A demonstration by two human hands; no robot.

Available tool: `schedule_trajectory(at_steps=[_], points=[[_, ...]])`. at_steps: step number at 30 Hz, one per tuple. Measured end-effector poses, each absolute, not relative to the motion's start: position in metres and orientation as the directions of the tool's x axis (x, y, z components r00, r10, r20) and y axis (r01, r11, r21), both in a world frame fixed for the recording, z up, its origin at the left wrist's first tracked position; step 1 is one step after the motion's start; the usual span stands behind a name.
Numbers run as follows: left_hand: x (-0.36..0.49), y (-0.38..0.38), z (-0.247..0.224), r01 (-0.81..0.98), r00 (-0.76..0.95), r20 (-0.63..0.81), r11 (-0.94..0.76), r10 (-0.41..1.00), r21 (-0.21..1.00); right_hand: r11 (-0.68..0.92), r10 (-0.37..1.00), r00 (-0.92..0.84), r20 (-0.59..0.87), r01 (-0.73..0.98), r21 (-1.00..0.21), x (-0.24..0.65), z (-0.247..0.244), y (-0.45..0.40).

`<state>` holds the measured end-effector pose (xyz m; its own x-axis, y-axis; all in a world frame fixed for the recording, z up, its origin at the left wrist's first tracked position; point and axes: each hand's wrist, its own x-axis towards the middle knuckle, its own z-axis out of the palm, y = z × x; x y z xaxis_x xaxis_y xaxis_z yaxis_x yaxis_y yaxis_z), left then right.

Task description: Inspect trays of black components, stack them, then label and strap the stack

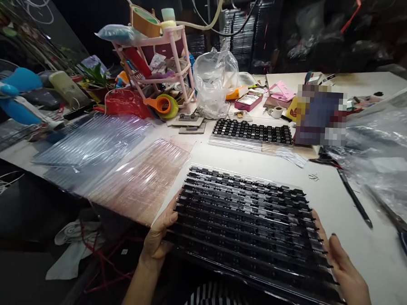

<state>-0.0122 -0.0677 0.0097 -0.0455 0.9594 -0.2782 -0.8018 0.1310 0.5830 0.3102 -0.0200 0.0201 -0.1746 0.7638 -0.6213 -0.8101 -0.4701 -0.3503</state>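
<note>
Between my two hands is a clear plastic tray filled with rows of small black parts, tilted over the table's front edge. My left hand grips its left side, thumb along the edge. On the opposite side my right hand holds the right edge, its fingers partly hidden behind the tray. Farther back on the table lies a second clear tray with black parts.
Clear ribbed plastic sheets lie at the left. A pink shelf stands behind them. Toward the right are scissors, a black pen-like tool and a large plastic bag. A blue fan is far left.
</note>
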Motion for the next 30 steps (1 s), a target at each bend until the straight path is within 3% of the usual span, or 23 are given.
schedule_trajectory(at_steps=[4,14,22,30], points=[[-0.013,-0.069,0.009,-0.796,-0.04,-0.314,0.16,0.948,0.583,-0.387,0.85,-0.086,-0.519,-0.77,-0.507,0.305,0.02,-0.019],[-0.013,-0.065,0.011,-0.792,-0.075,-0.389,0.182,0.918,0.582,-0.341,0.853,0.002,-0.521,-0.754,-0.561,0.305,0.017,-0.023],[-0.01,-0.064,0.012,-0.759,-0.073,-0.351,0.176,0.934,0.627,-0.398,0.841,-0.05,-0.538,-0.732,-0.554,0.302,0.027,-0.021],[-0.014,-0.064,0.01,-0.807,-0.034,-0.332,0.17,0.943,0.565,-0.5,0.785,-0.152,-0.601,-0.728,-0.469,0.305,0.023,-0.02]])
